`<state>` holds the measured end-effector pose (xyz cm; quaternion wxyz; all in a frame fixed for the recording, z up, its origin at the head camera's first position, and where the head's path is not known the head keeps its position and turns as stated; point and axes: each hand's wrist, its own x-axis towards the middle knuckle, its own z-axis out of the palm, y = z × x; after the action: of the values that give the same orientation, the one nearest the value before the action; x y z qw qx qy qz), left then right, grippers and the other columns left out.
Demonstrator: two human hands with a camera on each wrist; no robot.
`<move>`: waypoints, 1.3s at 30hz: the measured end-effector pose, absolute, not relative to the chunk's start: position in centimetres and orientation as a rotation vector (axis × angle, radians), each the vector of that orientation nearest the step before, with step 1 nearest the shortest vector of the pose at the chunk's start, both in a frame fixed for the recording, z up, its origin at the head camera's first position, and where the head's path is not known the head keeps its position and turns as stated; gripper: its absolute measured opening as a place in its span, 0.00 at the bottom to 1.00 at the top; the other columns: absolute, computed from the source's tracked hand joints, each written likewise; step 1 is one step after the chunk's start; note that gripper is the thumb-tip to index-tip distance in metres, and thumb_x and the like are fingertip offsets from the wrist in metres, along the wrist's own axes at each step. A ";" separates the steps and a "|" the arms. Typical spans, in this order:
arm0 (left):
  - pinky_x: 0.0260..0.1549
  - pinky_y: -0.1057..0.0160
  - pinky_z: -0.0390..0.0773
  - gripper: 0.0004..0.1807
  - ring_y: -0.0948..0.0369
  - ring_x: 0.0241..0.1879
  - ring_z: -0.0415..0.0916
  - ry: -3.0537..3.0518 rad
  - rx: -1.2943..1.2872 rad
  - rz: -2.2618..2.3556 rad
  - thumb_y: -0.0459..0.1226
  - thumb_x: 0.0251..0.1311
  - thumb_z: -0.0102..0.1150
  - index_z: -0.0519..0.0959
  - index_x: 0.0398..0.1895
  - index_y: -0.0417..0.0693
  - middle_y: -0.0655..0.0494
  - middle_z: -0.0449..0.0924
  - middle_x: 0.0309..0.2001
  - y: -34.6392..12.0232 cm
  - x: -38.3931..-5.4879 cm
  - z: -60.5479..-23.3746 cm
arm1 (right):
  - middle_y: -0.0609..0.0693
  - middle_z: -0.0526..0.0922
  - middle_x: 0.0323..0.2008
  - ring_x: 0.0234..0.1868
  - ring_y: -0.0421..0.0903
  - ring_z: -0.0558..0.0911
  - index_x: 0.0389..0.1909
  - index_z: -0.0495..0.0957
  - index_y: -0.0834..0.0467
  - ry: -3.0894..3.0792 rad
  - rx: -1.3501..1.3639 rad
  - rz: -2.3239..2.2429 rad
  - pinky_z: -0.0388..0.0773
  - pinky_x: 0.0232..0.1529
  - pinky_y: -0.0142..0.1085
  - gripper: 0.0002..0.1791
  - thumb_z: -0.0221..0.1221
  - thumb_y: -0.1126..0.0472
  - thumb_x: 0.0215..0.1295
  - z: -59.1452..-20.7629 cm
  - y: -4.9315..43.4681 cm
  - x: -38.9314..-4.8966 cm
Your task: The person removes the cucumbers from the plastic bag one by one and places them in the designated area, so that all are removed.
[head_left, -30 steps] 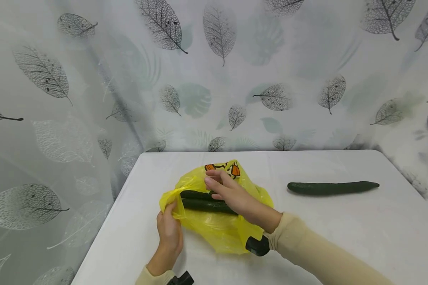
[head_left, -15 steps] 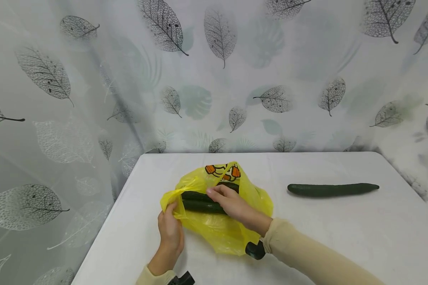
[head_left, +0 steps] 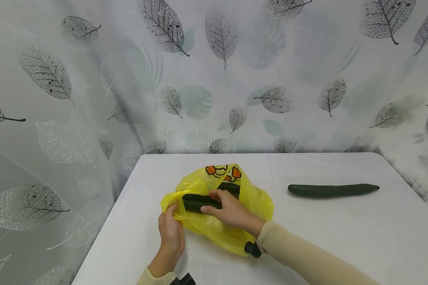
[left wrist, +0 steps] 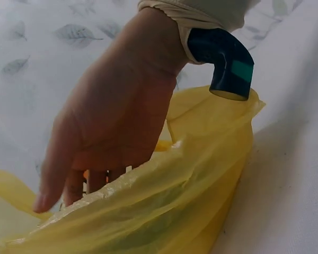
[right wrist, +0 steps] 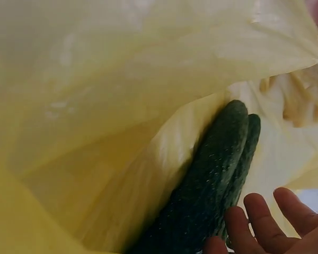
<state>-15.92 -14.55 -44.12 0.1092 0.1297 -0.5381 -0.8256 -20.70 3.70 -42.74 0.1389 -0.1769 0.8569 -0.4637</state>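
A yellow plastic bag lies on the table with its mouth facing left. My left hand grips the rim of that mouth, its fingers partly hidden by the plastic. Inside the bag are dark green cucumbers, two side by side in the right wrist view. My right hand is in the bag's opening over the cucumbers, thumb and fingers spread. Its fingertips lie alongside the cucumbers in the right wrist view, without a visible firm grip. The left wrist view shows my right hand reaching behind the bag's edge.
One more cucumber lies lengthwise on the white tabletop, right of the bag. A leaf-patterned curtain hangs behind and to the left of the table. Small black wrist cameras stick out from the sleeves.
My right hand has come down from above the bag's mouth to the cucumbers, its thumb now spread toward the near side. My left hand keeps its hold on the bag.
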 end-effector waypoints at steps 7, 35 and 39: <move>0.73 0.56 0.52 0.25 0.57 0.72 0.53 -1.592 0.354 -2.426 0.34 0.77 0.30 0.57 0.72 0.31 0.47 0.57 0.72 -14.7 -15.8 -44.3 | 0.55 0.74 0.63 0.65 0.53 0.72 0.67 0.70 0.61 2.567 -0.509 -1.212 0.68 0.67 0.50 0.42 0.63 0.35 0.65 -43.2 3.7 -20.6; 0.72 0.57 0.54 0.25 0.56 0.71 0.55 -1.553 0.370 -2.434 0.33 0.77 0.30 0.58 0.71 0.31 0.47 0.59 0.72 -14.7 -15.6 -44.6 | 0.50 0.77 0.45 0.48 0.51 0.74 0.59 0.81 0.59 2.820 -0.762 -0.731 0.73 0.55 0.48 0.26 0.69 0.52 0.63 -45.7 3.2 -20.7; 0.72 0.57 0.54 0.24 0.57 0.71 0.55 -1.550 0.366 -2.441 0.34 0.77 0.30 0.59 0.71 0.31 0.47 0.59 0.71 -14.7 -15.7 -44.6 | 0.48 0.75 0.41 0.45 0.48 0.74 0.57 0.82 0.60 2.853 -0.806 -0.714 0.75 0.53 0.44 0.23 0.70 0.59 0.61 -46.1 3.1 -20.8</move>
<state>-15.69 -14.72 -44.60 0.1134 0.1248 -0.5285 -0.8320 -20.83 3.10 -46.12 0.0461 -0.2642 0.9346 -0.2338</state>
